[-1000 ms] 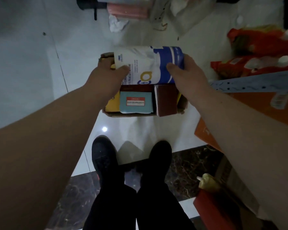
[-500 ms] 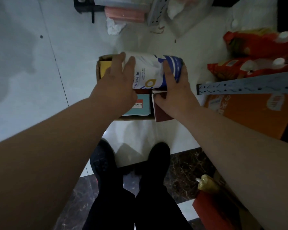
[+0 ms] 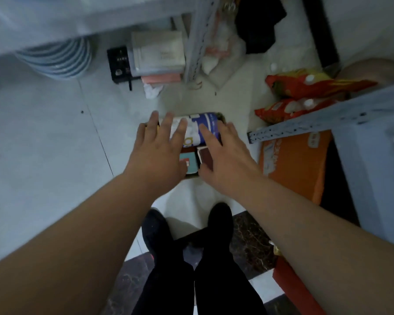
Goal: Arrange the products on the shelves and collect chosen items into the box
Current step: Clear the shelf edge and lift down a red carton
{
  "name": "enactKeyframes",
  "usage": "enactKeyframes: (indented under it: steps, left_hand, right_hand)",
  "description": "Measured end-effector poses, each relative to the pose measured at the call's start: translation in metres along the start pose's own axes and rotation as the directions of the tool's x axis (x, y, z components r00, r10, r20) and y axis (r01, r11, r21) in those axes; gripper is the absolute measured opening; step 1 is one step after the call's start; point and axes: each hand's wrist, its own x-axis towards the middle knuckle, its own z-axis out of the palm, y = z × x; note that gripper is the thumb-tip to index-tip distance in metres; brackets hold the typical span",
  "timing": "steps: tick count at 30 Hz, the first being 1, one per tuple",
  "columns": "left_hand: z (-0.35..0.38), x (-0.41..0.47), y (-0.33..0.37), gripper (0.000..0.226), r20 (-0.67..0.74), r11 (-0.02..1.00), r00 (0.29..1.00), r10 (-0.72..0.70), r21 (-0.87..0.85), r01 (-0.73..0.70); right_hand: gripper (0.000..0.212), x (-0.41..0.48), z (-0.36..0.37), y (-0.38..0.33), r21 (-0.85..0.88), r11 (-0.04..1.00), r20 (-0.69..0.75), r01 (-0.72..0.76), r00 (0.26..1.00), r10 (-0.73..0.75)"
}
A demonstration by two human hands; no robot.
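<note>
A: Start nearest the camera. What do you see?

B: Two black shoes (image 3: 187,226) on a dark marble strip, with the pale floor tiles (image 3: 43,155) beyond. The cardboard box (image 3: 192,176) sits on those tiles just past the toes.

A: And the hands?

B: Both hang over the box. The left hand (image 3: 156,155) is spread flat, fingers apart and straight, palm down. Its fingertips (image 3: 182,126) lie over the left end of the can; I cannot tell whether they touch it. Nothing is clasped.

A: The right one?

B: The right hand (image 3: 225,160) is splayed wide too, fingers extended over the box's right side, index tip at the can's blue part. It grips nothing.

A: Where is the can?

B: The blue and white can (image 3: 196,128) lies on its side across the far end of the box, resting on the items inside. Nearer in the box, between the two hands, are a teal packet (image 3: 190,162) and a dark red carton (image 3: 206,156).

A: What is around the box?

B: To its right, an orange carton (image 3: 291,164) under a perforated grey shelf rail (image 3: 328,119). Farther right and beyond, two red snack bags (image 3: 305,94) lie on the floor. Beyond the box, a grey shelf upright (image 3: 197,42) stands with flat white packages (image 3: 157,53) stacked on its left, and farther left a blue-striped round object (image 3: 57,60), blurred.
</note>
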Motion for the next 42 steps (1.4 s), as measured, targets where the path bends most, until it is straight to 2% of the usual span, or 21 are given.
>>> enactKeyframes:
  steps: [5,10,14,17,20,22,26,30,37,42]
  left_hand:
    - [-0.112,-0.046,0.036,0.088,-0.21,0.991,0.968,0.135,0.019,-0.134]
    - [-0.224,-0.105,0.091,0.092,-0.28,0.942,0.904,0.324,0.181,-0.282]
    - [-0.306,-0.158,0.133,0.092,-0.292,0.907,0.862,0.414,0.216,-0.362]
    - [-0.357,-0.204,0.17,0.083,-0.418,0.864,0.756,0.503,0.257,-0.433]
    - [-0.398,-0.247,0.21,0.085,-0.495,0.814,0.65,0.577,0.287,-0.504]
    - [-0.419,-0.278,0.239,0.087,-0.533,0.779,0.577,0.619,0.32,-0.54]
    - [-0.445,-0.357,0.311,0.08,-0.57,0.649,0.377,0.73,0.403,-0.646]
    - [-0.439,-0.456,0.39,0.079,-0.543,0.492,0.206,0.814,0.456,-0.741]
    - [-0.389,-0.617,0.527,0.078,-0.46,0.173,-0.102,0.882,0.517,-0.838]
    - [-0.376,-0.708,0.61,0.08,-0.427,0.02,-0.216,0.878,0.483,-0.876]
  right_hand:
    - [0.082,-0.075,-0.098,-0.043,0.005,1.0,-0.201,0.013,0.979,-0.011]
    - [0.08,-0.165,-0.197,-0.079,0.018,1.0,-0.404,-0.01,0.915,0.016]
    - [0.077,-0.248,-0.261,-0.105,-0.008,0.999,-0.57,-0.041,0.821,0.029]
    - [0.075,-0.316,-0.299,-0.117,-0.075,0.994,-0.654,-0.079,0.756,0.01]
    - [0.072,-0.39,-0.335,-0.123,-0.106,0.983,-0.704,-0.152,0.71,0.034]
    - [0.071,-0.443,-0.356,-0.126,-0.106,0.974,-0.757,-0.2,0.652,0.052]
    - [0.071,-0.568,-0.375,-0.132,-0.125,0.936,-0.86,-0.328,0.507,0.063]
    - [0.069,-0.71,-0.353,-0.137,-0.077,0.874,-0.935,-0.479,0.338,0.103]
    - [0.069,-0.944,-0.284,-0.149,0.082,0.68,-0.96,-0.729,0.125,0.25]
    - [0.069,-1.06,-0.254,-0.152,0.173,0.55,-0.959,-0.817,-0.013,0.282]
